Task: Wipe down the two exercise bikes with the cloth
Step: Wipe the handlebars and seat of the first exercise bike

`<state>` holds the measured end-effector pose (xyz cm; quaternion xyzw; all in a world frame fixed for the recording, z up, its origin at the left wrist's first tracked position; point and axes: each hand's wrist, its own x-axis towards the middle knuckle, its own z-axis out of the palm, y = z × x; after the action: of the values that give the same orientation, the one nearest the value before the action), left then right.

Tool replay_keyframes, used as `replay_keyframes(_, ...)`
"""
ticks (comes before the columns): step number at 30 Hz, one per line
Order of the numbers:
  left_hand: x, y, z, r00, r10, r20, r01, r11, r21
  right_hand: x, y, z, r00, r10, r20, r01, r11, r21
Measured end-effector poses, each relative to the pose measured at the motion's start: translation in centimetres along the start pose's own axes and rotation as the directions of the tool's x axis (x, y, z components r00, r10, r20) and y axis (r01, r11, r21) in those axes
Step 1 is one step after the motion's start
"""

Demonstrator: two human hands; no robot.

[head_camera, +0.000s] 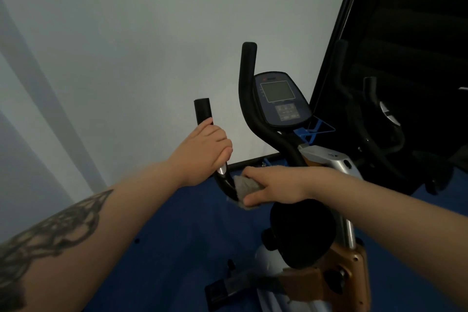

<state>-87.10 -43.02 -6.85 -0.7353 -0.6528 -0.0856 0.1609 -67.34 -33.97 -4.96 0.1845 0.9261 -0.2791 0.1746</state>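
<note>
Two hands at work on near bike: left hand curled round left handlebar, likely steadying. Right hand clamped on grey cloth, pressed against bar's lower bend for wiping.

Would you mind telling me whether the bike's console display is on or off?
It looks off: the console screen is a plain dull grey with no lit figures, though the picture is dim.
</note>
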Motion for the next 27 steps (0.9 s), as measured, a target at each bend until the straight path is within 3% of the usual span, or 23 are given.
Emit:
replay_keyframes(3,-0.1,0.0,0.1,1.0,-0.001,-0.022,0.0,1.0,-0.013,0.5,-0.5,0.3,0.999,0.001,-0.035,-0.005,0.994,-0.106)
replay_keyframes(8,0.0,-0.1,0.3,0.999,0.01,-0.037,-0.009,1.0,0.026,2.6,-2.0,1.5,0.99,0.017,-0.138,-0.012,0.999,0.035)
replay_keyframes(14,1.1,-0.6,0.0,0.995,0.092,0.023,-0.095,0.983,0.158,-0.1,0.3,-1.0,0.997,0.007,0.08,-0.008,1.0,0.017)
replay_keyframes(20,1.9,-0.4,-0.1,0.996,0.083,-0.008,-0.08,0.974,0.214,2.2,-1.4,0.2,1.0,-0.009,0.012,0.008,0.998,0.064)
replay_keyframes(22,2.1,-0.4,-0.2,0.997,0.072,0.031,-0.077,0.969,0.236,1.7,-0.9,0.2,0.999,-0.031,-0.026,0.032,0.998,0.06)
replay_keyframes(27,4.5,-0.1,-0.7,0.959,0.066,0.276,-0.145,0.95,0.277,0.2,0.5,-1.2,0.997,-0.005,0.074,0.009,0.999,-0.048)
